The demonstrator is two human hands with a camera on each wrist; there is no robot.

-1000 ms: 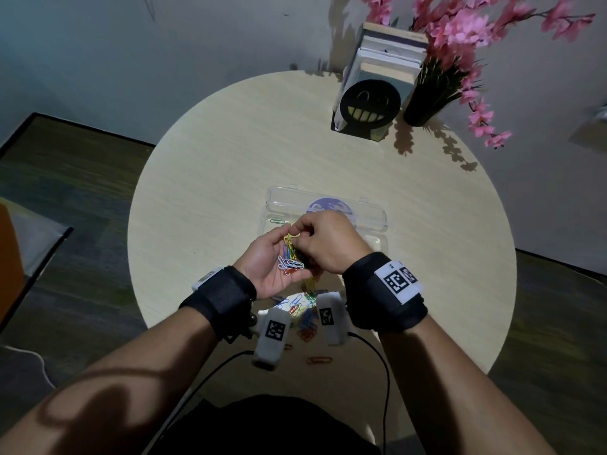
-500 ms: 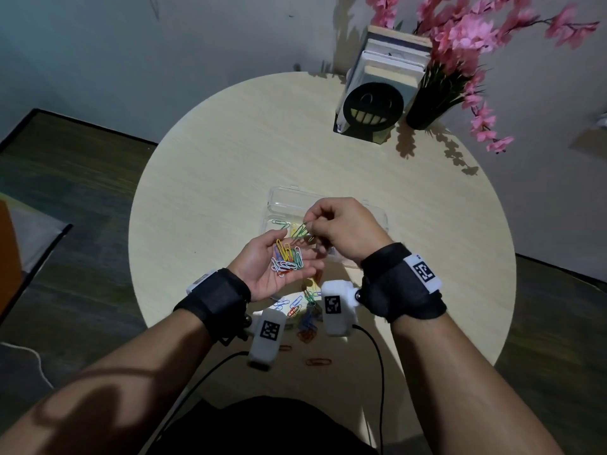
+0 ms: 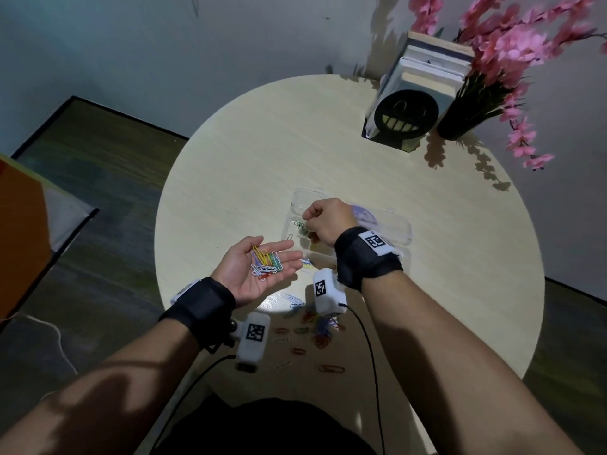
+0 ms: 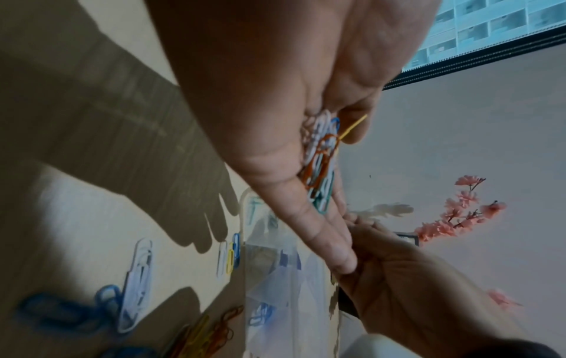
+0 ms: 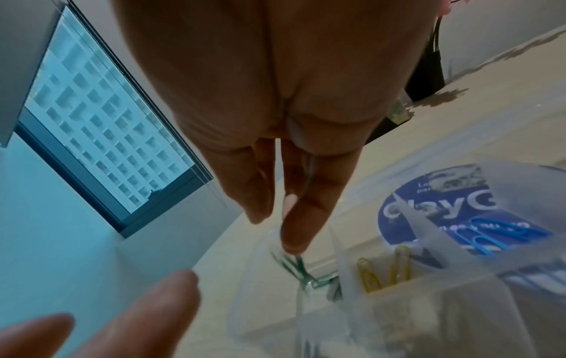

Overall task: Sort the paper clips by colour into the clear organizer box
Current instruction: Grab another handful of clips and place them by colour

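My right hand (image 3: 323,221) has left my left palm, where it was picking half a second ago, and now sits over the far-left compartment of the clear organizer box (image 3: 399,236), fingers curled downward. In the right wrist view the thumb and forefinger tips are close together just above a few green clips (image 5: 298,267) lying in that compartment; I cannot tell whether one is still pinched or has already dropped. My left hand (image 3: 254,269) has moved nearer and to the left, and lies flat and relaxed, palm up, cradling a mixed handful of paper clips (image 3: 266,261): yellow, green, white, blue and an orange one. So I read this as a green clip being delivered, with the palm stock waiting for the next pick. The compartment beside the greens holds yellow clips (image 5: 384,271), and blue clips (image 5: 490,235) lie beyond them to the right. Plenty remains: a loose pile of clips (image 3: 315,326) is scattered on the round table (image 3: 230,159) near me, between my wrists. Next I expect to go back to the palm for another single colour; the clips tangle easily, so one could drag a neighbour along.
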